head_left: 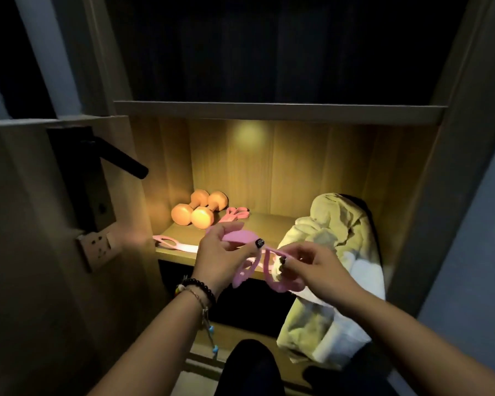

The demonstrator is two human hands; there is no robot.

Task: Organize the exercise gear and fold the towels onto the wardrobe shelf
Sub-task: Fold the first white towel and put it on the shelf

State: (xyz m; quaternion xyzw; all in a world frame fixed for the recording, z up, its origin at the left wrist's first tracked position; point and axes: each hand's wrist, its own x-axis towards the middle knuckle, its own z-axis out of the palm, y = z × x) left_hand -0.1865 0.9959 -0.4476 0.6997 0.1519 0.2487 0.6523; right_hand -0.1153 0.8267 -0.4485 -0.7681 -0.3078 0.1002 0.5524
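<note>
Warm light fills the wardrobe shelf [269, 221], where 2 orange dumbbells [196, 208] sit at the back left and crumpled towels [335, 224] spill over the right edge. Left hand [217, 252] and right hand [317, 267] both pinch a pink resistance band [257, 270] just in front of the shelf.

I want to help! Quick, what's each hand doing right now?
Left hand: grip closed on the pink stretch band.
Right hand: pinching the same pink stretch band's other end.
</note>
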